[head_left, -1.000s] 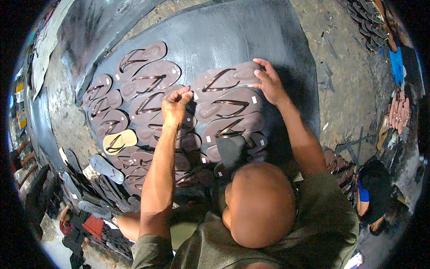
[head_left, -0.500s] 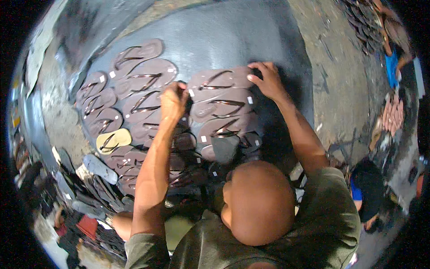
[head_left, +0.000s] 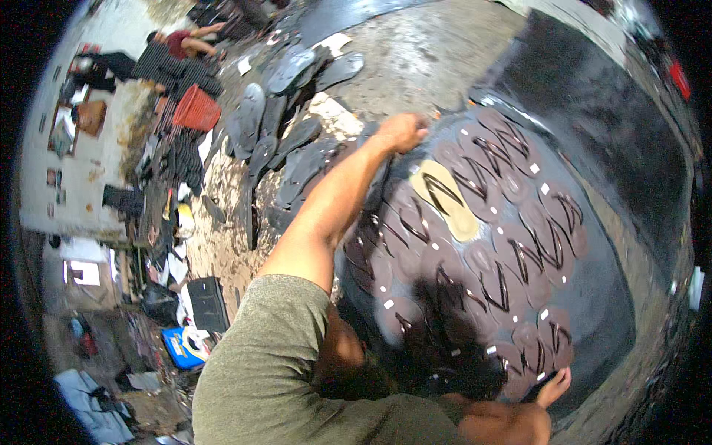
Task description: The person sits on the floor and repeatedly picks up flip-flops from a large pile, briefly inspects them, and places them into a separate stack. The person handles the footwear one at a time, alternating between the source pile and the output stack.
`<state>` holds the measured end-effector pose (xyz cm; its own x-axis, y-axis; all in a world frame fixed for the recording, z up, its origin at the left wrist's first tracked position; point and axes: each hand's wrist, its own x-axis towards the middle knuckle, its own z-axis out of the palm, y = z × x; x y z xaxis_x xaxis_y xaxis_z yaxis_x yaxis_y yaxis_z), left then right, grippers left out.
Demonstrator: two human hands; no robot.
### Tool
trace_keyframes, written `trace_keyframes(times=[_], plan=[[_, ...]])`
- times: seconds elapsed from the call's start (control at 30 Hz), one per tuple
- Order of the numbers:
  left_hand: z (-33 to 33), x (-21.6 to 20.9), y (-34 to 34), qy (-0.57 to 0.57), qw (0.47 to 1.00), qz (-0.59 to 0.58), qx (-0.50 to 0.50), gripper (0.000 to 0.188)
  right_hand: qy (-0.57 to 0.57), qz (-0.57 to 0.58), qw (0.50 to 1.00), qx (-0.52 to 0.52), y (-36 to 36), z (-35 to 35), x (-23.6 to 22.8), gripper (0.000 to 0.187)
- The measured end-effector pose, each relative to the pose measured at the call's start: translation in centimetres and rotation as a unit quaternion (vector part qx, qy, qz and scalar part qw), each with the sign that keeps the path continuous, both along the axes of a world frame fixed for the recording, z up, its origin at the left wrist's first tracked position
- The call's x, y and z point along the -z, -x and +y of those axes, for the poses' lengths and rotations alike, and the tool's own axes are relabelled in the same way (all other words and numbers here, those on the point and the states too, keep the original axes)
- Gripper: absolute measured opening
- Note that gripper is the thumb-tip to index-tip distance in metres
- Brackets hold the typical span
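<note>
Brown flip-flops [head_left: 534, 285] with shiny dark straps lie in close rows on a dark sheet [head_left: 604, 326]; many bear small white labels. One pale yellow flip-flop [head_left: 466, 225] lies among them. Stretched toward the far left edge of the rows, my left hand [head_left: 403, 133] has its fingers curled in; anything inside them is hidden. At the near right corner, my right hand [head_left: 555, 387] is beside the end of a brown flip-flop [head_left: 561, 356], fingers extended and seemingly holding nothing. Shadow darkens the nearest flip-flops.
Grey and black loose soles [head_left: 248, 122] are heaped left of the sheet. Beyond them stands a red-orange basket [head_left: 196, 110]. A blue-and-white package [head_left: 184, 347] lies at the lower left. Another person [head_left: 183, 44] sits far off at the upper left.
The view has swung left, bringing the heaped soles and basket in. My left hand has gone from the middle rows to the far left edge. My right hand's thumb-and-finger touch on a flip-flop's end has loosened.
</note>
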<state>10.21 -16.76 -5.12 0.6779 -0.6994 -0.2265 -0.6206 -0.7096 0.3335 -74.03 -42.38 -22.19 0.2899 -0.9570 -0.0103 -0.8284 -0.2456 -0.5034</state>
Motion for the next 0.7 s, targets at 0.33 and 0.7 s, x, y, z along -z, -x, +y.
trace_keyframes(times=[0.33, 0.7], plan=[[25.6, -2.1, -23.6, -0.026, 0.881, -0.302, -0.364, 0.084, -0.091, 0.167, 0.976, 0.103, 2.0, 3.7, -8.2, 0.043], [26.3, 0.0, -25.8, 0.226, 0.881, -0.288, -0.299, 0.068, -0.090, 0.116, 0.982, 0.115, -13.3, 9.5, -20.6, 0.047]])
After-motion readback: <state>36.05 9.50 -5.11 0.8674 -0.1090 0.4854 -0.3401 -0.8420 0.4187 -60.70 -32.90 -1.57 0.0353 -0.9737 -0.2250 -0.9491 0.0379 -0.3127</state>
